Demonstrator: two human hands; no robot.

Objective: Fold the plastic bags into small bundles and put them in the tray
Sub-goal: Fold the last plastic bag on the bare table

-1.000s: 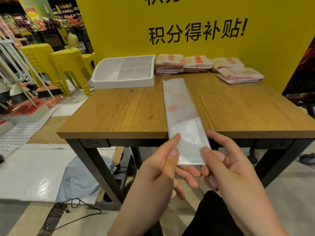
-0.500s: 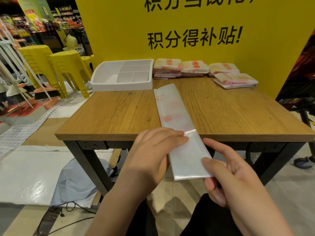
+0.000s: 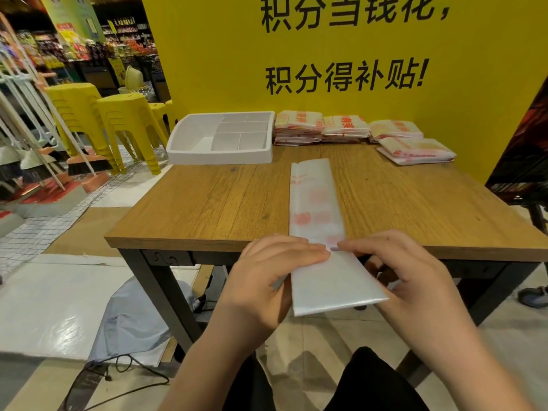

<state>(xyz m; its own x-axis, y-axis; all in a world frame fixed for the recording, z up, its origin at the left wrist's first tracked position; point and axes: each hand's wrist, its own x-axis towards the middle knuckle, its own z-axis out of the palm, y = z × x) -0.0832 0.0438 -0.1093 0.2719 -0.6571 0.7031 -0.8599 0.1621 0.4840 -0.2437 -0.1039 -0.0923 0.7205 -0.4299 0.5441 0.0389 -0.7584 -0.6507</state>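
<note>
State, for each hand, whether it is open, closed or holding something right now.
Left hand: holding, pinches the folded plastic bag from its left side.
Right hand: holding, pinches the same bag from its right side.

One head-worn camera looks forward and down from the near edge of a wooden table point(image 3: 222, 209). It sits close above the left hand point(image 3: 267, 280) and right hand point(image 3: 415, 280) and faces the far yellow wall point(image 3: 207, 69).

Red print on the plastic bag point(image 3: 317, 203) is blurred, and the right edge crops a shoe point(image 3: 533, 296)
</note>
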